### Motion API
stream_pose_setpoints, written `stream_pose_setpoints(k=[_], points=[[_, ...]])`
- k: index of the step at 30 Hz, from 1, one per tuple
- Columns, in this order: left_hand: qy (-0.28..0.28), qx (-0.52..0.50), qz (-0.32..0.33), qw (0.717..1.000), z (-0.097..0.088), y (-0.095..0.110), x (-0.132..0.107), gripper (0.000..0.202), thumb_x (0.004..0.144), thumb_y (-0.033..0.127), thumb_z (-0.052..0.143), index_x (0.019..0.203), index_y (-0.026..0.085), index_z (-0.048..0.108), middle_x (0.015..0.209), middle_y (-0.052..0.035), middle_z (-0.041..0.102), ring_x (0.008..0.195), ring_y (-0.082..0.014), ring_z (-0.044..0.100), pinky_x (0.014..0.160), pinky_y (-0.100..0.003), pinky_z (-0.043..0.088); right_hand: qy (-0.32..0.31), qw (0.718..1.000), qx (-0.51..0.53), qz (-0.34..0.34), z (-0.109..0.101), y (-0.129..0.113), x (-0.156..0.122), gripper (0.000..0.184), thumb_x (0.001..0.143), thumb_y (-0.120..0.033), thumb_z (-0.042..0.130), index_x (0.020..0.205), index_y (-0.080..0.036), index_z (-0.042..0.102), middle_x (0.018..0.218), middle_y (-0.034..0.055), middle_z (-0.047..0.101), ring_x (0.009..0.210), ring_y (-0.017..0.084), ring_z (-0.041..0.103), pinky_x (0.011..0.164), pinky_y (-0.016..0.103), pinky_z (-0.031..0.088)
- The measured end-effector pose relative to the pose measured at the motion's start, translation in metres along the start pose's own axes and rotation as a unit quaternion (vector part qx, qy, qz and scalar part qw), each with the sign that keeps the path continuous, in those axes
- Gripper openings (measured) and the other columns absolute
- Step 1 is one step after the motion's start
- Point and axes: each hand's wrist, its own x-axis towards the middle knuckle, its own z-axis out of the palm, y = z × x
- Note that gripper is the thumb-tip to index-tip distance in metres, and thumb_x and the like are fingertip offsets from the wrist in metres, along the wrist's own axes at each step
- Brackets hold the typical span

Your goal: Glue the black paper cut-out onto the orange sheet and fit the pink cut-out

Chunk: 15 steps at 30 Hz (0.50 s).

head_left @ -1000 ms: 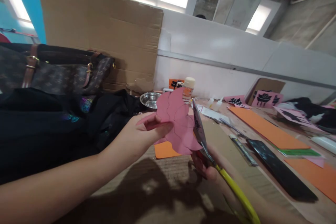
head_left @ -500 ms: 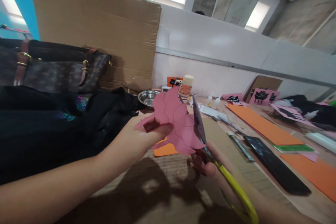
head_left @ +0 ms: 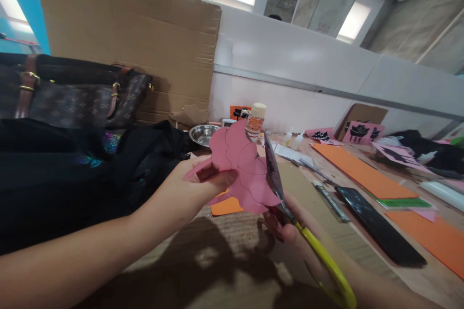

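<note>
My left hand (head_left: 203, 178) pinches a pink paper cutout (head_left: 242, 164) between thumb and fingers, holding it above the table. The cutout has wavy edges, drawn curved lines and narrow strips at its lower left. My right hand (head_left: 290, 227) is closed around scissors (head_left: 311, 241) with yellow handles. Their blades point up and lie against the right edge of the pink paper; part of the lower blade is hidden behind it. Under the paper, an orange sheet (head_left: 225, 206) shows on the wooden table (head_left: 174, 270).
A black phone (head_left: 380, 227) and a utility knife (head_left: 330, 201) lie to the right, beside orange sheets (head_left: 362, 169). A metal bowl (head_left: 201, 135) and a patterned bottle (head_left: 255, 118) stand behind the paper. Dark cloth (head_left: 90, 188) and a brown handbag (head_left: 72, 91) occupy the left.
The whole view has shifted very slightly. Both hands, the pink paper and the scissors keep nearly the same position.
</note>
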Motion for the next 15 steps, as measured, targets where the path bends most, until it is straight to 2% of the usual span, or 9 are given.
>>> stream_pose_setpoints(k=[10,15], points=[[0.011,0.034,0.0,0.999,0.0,0.004,0.001,0.022,0.084,0.042,0.076,0.093,0.022,0.075,0.095,-0.0037,0.08,0.095,-0.0241,0.072,0.082,-0.029,0.055,-0.003,1.0,0.023,0.016,-0.003,0.01,-0.001,0.047,0.085,-0.07,0.065,0.1,-0.025,0.064,0.085,0.0024,0.052,0.074,0.018,0.054,0.065,0.027,0.053],[0.014,0.045,0.001,0.999,-0.002,0.002,0.002,0.023,0.083,0.044,0.075,0.092,0.023,0.076,0.095,-0.003,0.079,0.097,-0.0246,0.072,0.082,-0.029,0.055,-0.002,1.0,0.006,0.006,-0.003,0.009,-0.001,0.048,0.086,-0.07,0.063,0.101,-0.025,0.064,0.084,0.0027,0.053,0.073,0.018,0.055,0.063,0.028,0.054]])
